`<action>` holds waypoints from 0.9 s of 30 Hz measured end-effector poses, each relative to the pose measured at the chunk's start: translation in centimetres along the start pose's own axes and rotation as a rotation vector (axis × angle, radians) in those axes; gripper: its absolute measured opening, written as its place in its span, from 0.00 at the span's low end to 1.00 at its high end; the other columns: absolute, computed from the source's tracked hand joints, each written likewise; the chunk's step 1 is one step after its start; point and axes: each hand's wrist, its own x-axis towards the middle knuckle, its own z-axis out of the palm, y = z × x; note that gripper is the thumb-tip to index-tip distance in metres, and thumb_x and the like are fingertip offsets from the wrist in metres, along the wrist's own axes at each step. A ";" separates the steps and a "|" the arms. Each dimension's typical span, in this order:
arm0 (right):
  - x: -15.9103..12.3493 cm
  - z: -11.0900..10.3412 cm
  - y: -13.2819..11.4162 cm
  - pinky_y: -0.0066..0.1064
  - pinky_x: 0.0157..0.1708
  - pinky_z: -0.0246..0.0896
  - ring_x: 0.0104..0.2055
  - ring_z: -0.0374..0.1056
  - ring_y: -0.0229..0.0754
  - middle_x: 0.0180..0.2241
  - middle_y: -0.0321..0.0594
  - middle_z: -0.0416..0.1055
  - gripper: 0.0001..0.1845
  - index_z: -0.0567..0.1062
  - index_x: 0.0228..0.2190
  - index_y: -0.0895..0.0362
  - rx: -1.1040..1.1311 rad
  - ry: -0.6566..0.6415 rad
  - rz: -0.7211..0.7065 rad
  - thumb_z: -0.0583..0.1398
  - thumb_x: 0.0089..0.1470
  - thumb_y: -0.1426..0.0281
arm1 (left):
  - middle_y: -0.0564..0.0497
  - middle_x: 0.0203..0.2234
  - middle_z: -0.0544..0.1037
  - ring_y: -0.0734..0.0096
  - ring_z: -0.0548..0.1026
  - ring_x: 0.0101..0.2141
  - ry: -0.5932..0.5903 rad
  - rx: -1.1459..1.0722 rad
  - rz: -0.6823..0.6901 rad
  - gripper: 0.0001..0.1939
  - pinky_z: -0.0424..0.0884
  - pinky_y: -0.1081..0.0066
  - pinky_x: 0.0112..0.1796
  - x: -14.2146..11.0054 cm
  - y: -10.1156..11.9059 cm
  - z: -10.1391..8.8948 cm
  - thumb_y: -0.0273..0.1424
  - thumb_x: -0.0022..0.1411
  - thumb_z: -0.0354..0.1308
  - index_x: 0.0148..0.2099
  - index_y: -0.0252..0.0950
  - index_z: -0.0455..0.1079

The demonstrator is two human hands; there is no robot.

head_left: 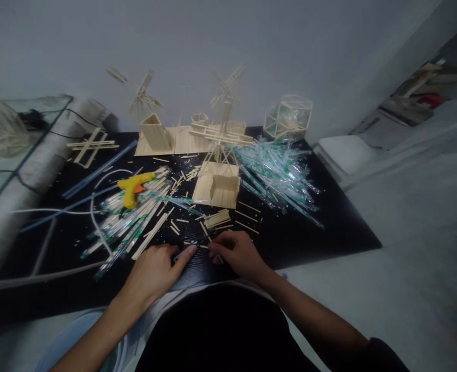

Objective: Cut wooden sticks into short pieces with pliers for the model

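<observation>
Right hand pinches a thin wooden stick over a black table littered with offcuts

From where I stand, the person's right hand [236, 251] has thumb and fingers closed on a thin stick [206, 232], low over the near part of the black table [321, 232]. Take that stick as the middle of a dial, with twelve straight ahead of the person. The left hand [156, 268] lies at eight o'clock, its thumb and fingers moderately parted around a small tool [178, 256]; the blur keeps me from naming the tool or telling how firmly it is gripped.

Just beyond the stick, toward twelve, a little raft of short sticks [217, 219] lies side by side, and past it stands a windmill model [217, 178] on a flat base. More loose sticks [247, 217] lie near two o'clock.

At nine to ten I see a heap of wrapped sticks [129, 227], and at ten a yellow glue gun [135, 187] resting on it. Farther out at ten lies a lattice of crossed sticks [92, 147]. At eleven, by the wall, is a box-like wooden model [154, 137] with crossed vanes above it.

Between one and two spreads a shiny pile of clear and green wrappers [278, 170]; behind it, at one, sits a many-sided stick frame [288, 119]
</observation>
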 end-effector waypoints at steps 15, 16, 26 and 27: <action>0.1 -0.1 -0.2 0.28 0.28 0.66 0.24 0.71 0.38 0.23 0.38 0.77 0.13 0.79 0.26 0.59 -0.009 0.001 0.012 0.66 0.53 0.62 | 0.44 0.25 0.81 0.56 0.80 0.31 0.050 0.051 -0.051 0.39 0.67 0.64 0.34 0.3 -0.5 0.2 0.59 0.68 0.35 0.26 0.38 0.73; 0.1 -0.1 -0.3 0.28 0.28 0.66 0.24 0.72 0.38 0.24 0.38 0.77 0.13 0.79 0.26 0.59 -0.003 0.001 0.012 0.66 0.53 0.61 | 0.44 0.26 0.81 0.56 0.80 0.32 0.052 0.035 -0.060 0.39 0.67 0.64 0.34 0.4 -0.6 0.1 0.59 0.68 0.35 0.26 0.38 0.73; -0.2 -0.5 -0.7 0.29 0.30 0.65 0.25 0.71 0.38 0.26 0.39 0.77 0.17 0.80 0.28 0.58 0.018 -0.020 -0.047 0.64 0.57 0.56 | 0.45 0.31 0.82 0.55 0.79 0.35 0.129 0.008 -0.058 0.35 0.68 0.63 0.36 0.2 -0.7 -0.6 0.57 0.69 0.35 0.31 0.39 0.73; -0.3 -0.5 -0.8 0.29 0.30 0.65 0.25 0.71 0.37 0.26 0.39 0.77 0.18 0.80 0.30 0.58 0.038 -0.027 -0.048 0.64 0.57 0.55 | 0.46 0.31 0.81 0.55 0.79 0.35 0.143 0.030 -0.054 0.34 0.67 0.63 0.35 0.1 -0.5 -0.5 0.56 0.69 0.35 0.32 0.38 0.73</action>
